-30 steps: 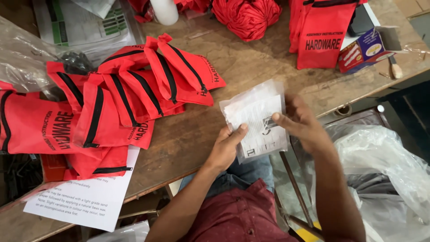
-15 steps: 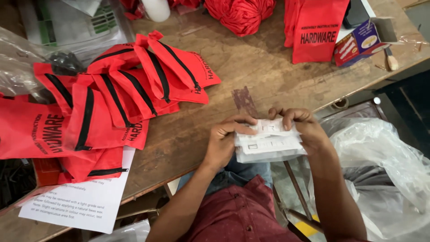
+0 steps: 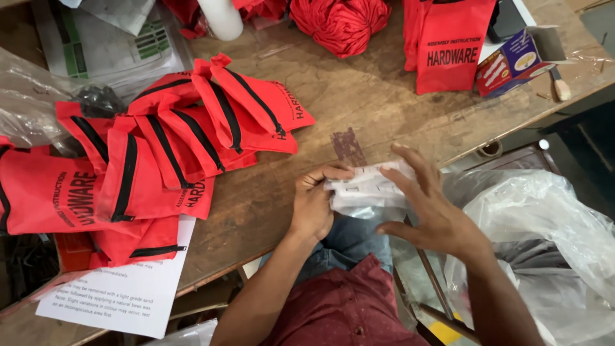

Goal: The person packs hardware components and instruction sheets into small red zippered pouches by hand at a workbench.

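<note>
Half a second ago both hands pinched the small clear plastic packet of white parts (image 3: 366,189) flat between them, just off the near edge of the table; a second ago it was held up broadside, its pale face turned to the camera. Now the packet is bunched and folded lengthwise, and the right hand has opened out over it.

The left hand (image 3: 315,204) is closed on the packet's left end, thumb on top and fingers curled beneath, so the plastic crumples where it grips. The right hand (image 3: 430,206) is spread wide, fingers (image 3: 410,161) fanned and nearly straight; its fingertips rest on the packet's upper right edge and the palm lies against the packet's right side (a flat press, not a pinch). The packet sits between the two hands, over the person's lap in blue jeans, at the front edge of the worn wooden table (image 3: 378,96) beside a dark purplish stain (image 3: 348,146) on the wood.

To the left on the table lies a heap of red fabric zip pouches with black zippers (image 3: 160,160), partly over a white printed paper sheet (image 3: 118,291). At the far side stands an upright red fabric bag (image 3: 448,41), with a small blue cardboard box (image 3: 512,61) just beside it. A large crinkled clear plastic bag (image 3: 544,224) sits near the right forearm.
</note>
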